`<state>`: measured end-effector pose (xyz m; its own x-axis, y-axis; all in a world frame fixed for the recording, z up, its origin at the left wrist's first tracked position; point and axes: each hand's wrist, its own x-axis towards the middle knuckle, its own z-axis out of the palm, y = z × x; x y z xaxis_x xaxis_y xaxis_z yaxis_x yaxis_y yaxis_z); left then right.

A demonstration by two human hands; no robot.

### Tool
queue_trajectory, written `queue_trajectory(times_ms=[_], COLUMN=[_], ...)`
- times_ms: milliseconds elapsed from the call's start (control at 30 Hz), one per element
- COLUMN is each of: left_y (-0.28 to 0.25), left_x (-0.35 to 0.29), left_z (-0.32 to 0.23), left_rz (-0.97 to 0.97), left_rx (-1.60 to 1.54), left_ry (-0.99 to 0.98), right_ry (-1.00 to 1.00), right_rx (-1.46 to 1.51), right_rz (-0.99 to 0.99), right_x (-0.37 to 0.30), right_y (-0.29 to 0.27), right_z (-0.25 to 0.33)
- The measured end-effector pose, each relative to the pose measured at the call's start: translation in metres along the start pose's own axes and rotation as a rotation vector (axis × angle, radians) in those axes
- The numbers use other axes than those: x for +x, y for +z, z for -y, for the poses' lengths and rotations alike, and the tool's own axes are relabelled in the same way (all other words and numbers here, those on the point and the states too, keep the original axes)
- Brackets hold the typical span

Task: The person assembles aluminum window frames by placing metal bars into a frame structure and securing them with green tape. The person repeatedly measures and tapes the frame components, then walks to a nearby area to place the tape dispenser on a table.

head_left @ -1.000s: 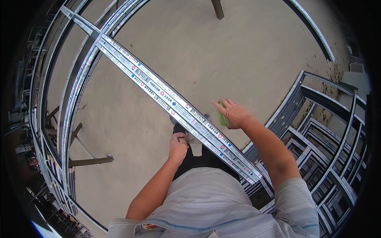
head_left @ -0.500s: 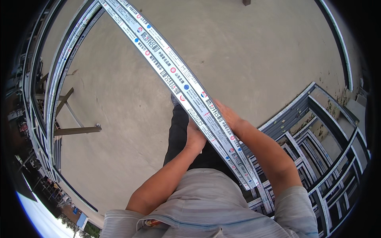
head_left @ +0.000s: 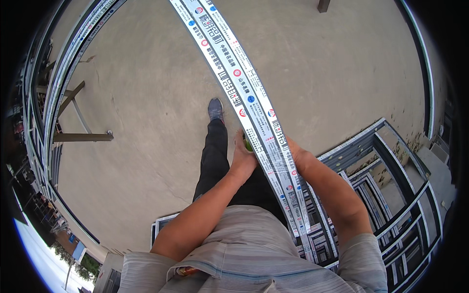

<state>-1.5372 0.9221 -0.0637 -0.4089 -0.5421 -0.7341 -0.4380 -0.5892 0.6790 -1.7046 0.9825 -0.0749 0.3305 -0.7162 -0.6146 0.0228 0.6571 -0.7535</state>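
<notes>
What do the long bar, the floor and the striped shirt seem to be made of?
Long bar: probably metal, perhaps aluminium, behind a smooth printed covering; its crisp edges and stiff form suggest it, but bare material isn't visible.
Floor: likely concrete, matte grey-brown, with faint crack-like lines.
Striped shirt: soft matte fabric, judging by its folds; fibre unclear.

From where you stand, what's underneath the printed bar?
Peeking out beside the left hand is part of a green object. The right hand reaches beneath the bar; its fingers and the object's remainder are covered.
</notes>
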Motion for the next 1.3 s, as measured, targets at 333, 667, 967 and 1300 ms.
queue_trajectory(times_ms=[333,667,967,1300], left_y=[-0.002,-0.001,-0.008,-0.094], left_x=[0.012,0.009,0.006,-0.022], left_z=[0.014,0.025,-0.009,0.011], left_rz=[0.021,-0.040,0.009,0.194], left_rx=[-0.124,-0.151,-0.128,-0.346], left_ry=[-0.093,-0.067,-0.158,-0.159], right_ry=[0.065,-0.033,0.038,0.256], right_rx=[0.101,-0.198,-0.969,-0.959], right_rz=[-0.139,-0.964,-1.118,-1.143], right_x=[-0.012,-0.089,-0.047,-0.040], right_y=[-0.003,0.018,0.108,0.119], right_z=[0.002,0.083,0.097,0.101])
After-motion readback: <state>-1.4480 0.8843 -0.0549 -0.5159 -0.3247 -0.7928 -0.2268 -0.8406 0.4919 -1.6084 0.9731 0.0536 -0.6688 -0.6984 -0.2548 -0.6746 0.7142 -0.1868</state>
